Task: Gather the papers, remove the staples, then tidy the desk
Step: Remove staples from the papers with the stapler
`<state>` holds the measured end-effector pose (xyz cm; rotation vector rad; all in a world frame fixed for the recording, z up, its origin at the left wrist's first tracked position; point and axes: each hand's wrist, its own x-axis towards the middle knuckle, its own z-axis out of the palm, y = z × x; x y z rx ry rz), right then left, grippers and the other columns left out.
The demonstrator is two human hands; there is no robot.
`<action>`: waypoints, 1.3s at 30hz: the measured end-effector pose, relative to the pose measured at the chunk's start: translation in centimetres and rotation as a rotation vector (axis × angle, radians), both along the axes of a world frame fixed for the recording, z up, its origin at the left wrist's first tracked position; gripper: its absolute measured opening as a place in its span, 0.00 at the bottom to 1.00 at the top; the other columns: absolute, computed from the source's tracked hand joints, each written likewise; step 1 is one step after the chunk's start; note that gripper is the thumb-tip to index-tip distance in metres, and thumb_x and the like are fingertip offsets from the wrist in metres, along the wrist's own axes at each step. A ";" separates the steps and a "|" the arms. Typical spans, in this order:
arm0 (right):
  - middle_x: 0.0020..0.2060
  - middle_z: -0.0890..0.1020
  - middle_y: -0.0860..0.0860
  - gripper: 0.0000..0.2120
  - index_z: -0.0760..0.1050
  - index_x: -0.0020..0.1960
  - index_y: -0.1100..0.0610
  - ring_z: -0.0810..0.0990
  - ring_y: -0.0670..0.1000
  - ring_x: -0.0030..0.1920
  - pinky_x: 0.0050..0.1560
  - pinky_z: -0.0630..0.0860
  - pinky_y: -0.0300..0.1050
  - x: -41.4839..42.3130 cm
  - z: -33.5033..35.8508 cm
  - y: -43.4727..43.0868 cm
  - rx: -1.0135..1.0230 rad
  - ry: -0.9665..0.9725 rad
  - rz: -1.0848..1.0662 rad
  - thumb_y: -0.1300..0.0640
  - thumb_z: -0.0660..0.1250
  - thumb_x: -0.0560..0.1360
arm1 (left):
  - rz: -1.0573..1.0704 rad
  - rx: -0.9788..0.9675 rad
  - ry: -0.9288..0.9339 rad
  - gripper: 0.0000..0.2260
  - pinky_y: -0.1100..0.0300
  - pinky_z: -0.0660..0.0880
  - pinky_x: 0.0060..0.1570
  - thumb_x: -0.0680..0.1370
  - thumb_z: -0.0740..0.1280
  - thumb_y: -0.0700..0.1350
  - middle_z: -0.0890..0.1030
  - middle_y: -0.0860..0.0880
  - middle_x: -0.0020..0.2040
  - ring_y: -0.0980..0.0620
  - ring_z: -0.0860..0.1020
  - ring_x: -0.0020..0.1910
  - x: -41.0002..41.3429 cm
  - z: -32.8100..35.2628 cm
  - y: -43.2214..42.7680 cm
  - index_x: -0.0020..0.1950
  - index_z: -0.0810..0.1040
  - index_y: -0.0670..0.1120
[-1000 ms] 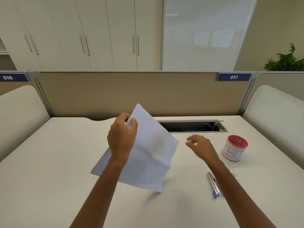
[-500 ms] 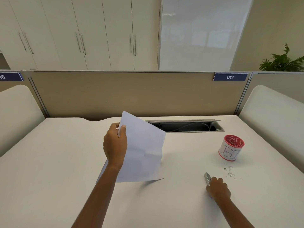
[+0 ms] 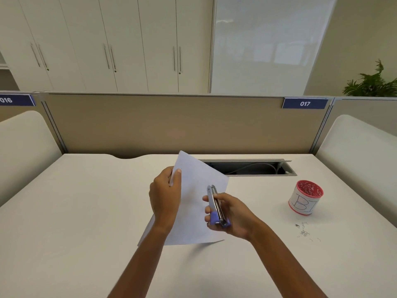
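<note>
Right hand (image 3: pixel 233 214) now lifts staple remover (image 3: pixel 216 206), left hand (image 3: pixel 164 195) pinching papers (image 3: pixel 193 211), red-filled tin (image 3: pixel 306 197) beyond.

"017" on partition sign (image 3: pixel 305 103); "BI" on cup (image 3: pixel 305 201)

This is an open-plan office, at one numbered workstation. A tan fabric partition (image 3: pixel 171 123) fences off the far edge of the white table (image 3: pixel 75 211), and blue number plates are clipped along its top: "017" (image 3: pixel 305 103) on the right, "016" (image 3: pixel 15 100) on the left. Curved white side screens (image 3: pixel 361 151) separate the neighbouring seats. A cable slot (image 3: pixel 249 168) is cut into the tabletop, with a wire visible inside. Behind stand tall white storage cupboards (image 3: pixel 107 44) with slim metal handles, a frosted glass panel (image 3: pixel 268 44), and a potted plant (image 3: pixel 373 82).
</note>
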<state>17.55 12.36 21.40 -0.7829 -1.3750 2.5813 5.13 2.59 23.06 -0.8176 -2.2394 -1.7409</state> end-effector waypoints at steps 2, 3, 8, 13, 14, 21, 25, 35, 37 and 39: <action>0.27 0.81 0.53 0.15 0.75 0.51 0.59 0.79 0.49 0.26 0.30 0.79 0.39 -0.9 1.2 -1.0 0.061 0.014 0.033 0.52 0.53 0.79 | -0.021 0.001 0.029 0.09 0.70 0.64 0.30 0.78 0.61 0.42 0.77 0.48 0.36 0.54 0.71 0.30 0.4 0.2 0.0 0.44 0.78 0.38; 0.27 0.81 0.52 0.16 0.75 0.51 0.59 0.79 0.49 0.25 0.29 0.79 0.38 -1.3 1.8 -1.4 0.077 0.023 0.043 0.51 0.53 0.79 | -0.030 0.005 0.045 0.09 0.73 0.64 0.29 0.78 0.62 0.42 0.77 0.49 0.37 0.54 0.71 0.31 0.6 0.3 -0.1 0.45 0.78 0.38; 0.25 0.80 0.52 0.16 0.76 0.48 0.59 0.78 0.48 0.23 0.26 0.79 0.37 -2.1 3.9 -2.4 0.078 0.075 0.058 0.50 0.55 0.79 | -0.093 0.065 0.086 0.09 0.76 0.67 0.31 0.78 0.62 0.43 0.79 0.49 0.36 0.56 0.74 0.30 1.1 0.5 -0.5 0.45 0.79 0.39; 0.25 0.81 0.52 0.16 0.76 0.47 0.59 0.79 0.48 0.23 0.24 0.78 0.37 -2.1 5.0 -2.7 0.125 0.076 0.065 0.50 0.55 0.79 | -0.120 0.095 0.061 0.09 0.75 0.69 0.32 0.78 0.62 0.43 0.79 0.49 0.36 0.55 0.76 0.31 1.0 0.5 -0.7 0.46 0.80 0.39; 0.25 0.81 0.52 0.16 0.76 0.46 0.59 0.79 0.48 0.23 0.24 0.78 0.37 -2.1 5.2 -2.7 0.132 0.073 0.063 0.50 0.55 0.79 | -0.121 0.099 0.059 0.09 0.75 0.69 0.33 0.78 0.62 0.42 0.79 0.49 0.36 0.55 0.76 0.32 1.1 0.5 -0.8 0.46 0.80 0.39; 0.24 0.81 0.52 0.16 0.77 0.45 0.59 0.79 0.48 0.22 0.25 0.79 0.37 -1.7 5.6 -3.1 0.151 0.054 0.042 0.50 0.56 0.79 | -0.132 0.143 0.053 0.08 0.68 0.73 0.34 0.77 0.63 0.42 0.80 0.51 0.37 0.56 0.77 0.32 1.4 0.7 -0.7 0.46 0.81 0.41; 0.24 0.81 0.52 0.16 0.77 0.45 0.59 0.79 0.48 0.22 0.25 0.79 0.37 -1.4 5.9 -3.3 0.151 0.072 0.028 0.50 0.56 0.79 | -0.136 0.142 0.054 0.08 0.74 0.71 0.34 0.77 0.63 0.41 0.81 0.49 0.38 0.55 0.77 0.33 1.6 0.8 -0.7 0.47 0.81 0.39; 0.24 0.81 0.51 0.15 0.76 0.44 0.58 0.79 0.48 0.23 0.27 0.80 0.37 -1.3 6.3 -3.7 0.186 0.039 0.012 0.50 0.56 0.78 | -0.165 0.201 0.018 0.07 0.65 0.75 0.36 0.76 0.65 0.41 0.81 0.51 0.36 0.57 0.79 0.38 1.7 0.8 -0.8 0.46 0.82 0.40; 0.24 0.81 0.52 0.15 0.76 0.43 0.58 0.79 0.48 0.22 0.26 0.80 0.37 -1.4 6.3 -3.8 0.175 0.016 -0.005 0.50 0.57 0.78 | -0.163 0.195 0.035 0.07 0.67 0.75 0.38 0.76 0.65 0.40 0.82 0.52 0.38 0.59 0.80 0.36 1.6 0.7 -0.8 0.47 0.82 0.40; 0.23 0.81 0.52 0.15 0.76 0.42 0.59 0.79 0.48 0.22 0.25 0.79 0.38 -1.4 6.2 -4.0 0.170 -0.009 -0.026 0.50 0.57 0.78 | -0.162 0.179 0.056 0.06 0.72 0.74 0.37 0.75 0.66 0.40 0.82 0.52 0.38 0.61 0.80 0.34 1.6 0.6 -0.8 0.47 0.82 0.40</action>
